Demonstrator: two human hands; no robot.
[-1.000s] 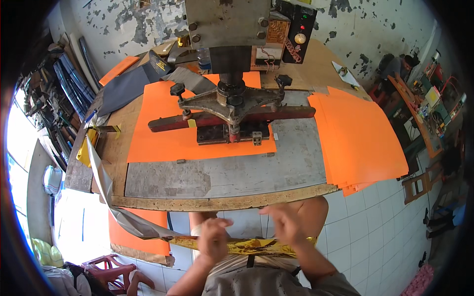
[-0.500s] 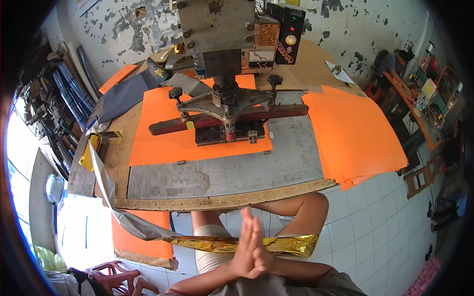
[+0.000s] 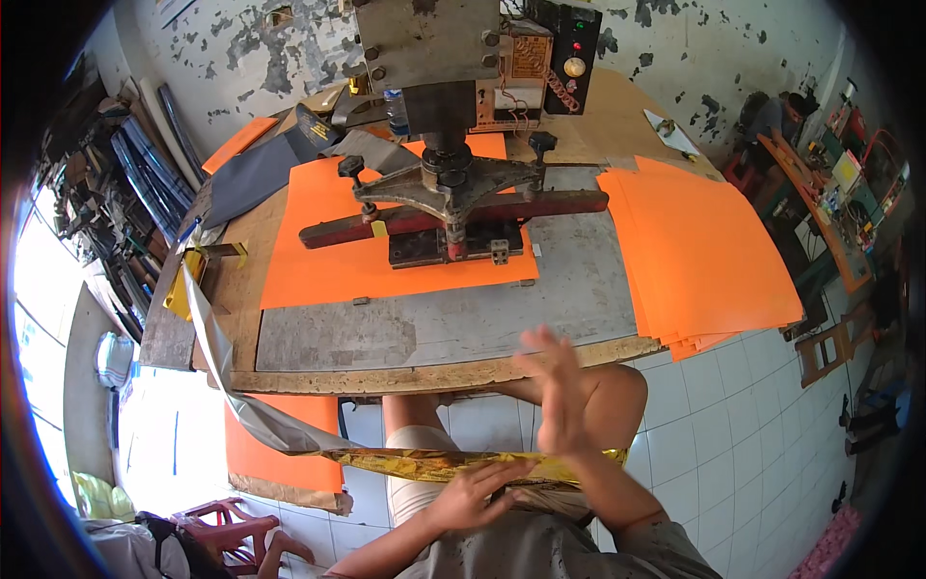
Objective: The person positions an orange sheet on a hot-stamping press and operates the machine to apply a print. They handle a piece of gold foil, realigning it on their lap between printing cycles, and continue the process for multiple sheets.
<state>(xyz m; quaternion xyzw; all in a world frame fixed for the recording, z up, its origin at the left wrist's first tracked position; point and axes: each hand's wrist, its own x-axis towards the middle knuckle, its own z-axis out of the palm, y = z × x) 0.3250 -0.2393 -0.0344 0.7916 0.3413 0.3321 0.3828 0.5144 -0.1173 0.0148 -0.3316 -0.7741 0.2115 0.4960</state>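
My right hand [image 3: 557, 396] is raised above my lap near the table's front edge, its fingers apart and somewhat blurred, holding nothing. Lower down, my left hand [image 3: 479, 497] lies with its fingers stretched out beside a strip of gold foil [image 3: 400, 464]; whether it touches the foil I cannot tell. The strip crosses my thighs, and its silvery part [image 3: 220, 362] runs up to the table's left edge. Beyond my hands, a metal press head [image 3: 447, 188] with a red bar stands over a large orange sheet [image 3: 328, 270] on the grey plate [image 3: 434, 328].
A stack of orange sheets [image 3: 709, 256] lies on the table's right, overhanging the front edge. Dark sheet material [image 3: 253, 183] is at the back left. A black control box [image 3: 573, 63] stands behind the press. Another person [image 3: 772, 125] sits at a bench far right.
My palms, pressed together before, have come apart. The right hand has risen toward the table edge, while the left has lowered to the foil strip. The view has shifted slightly.
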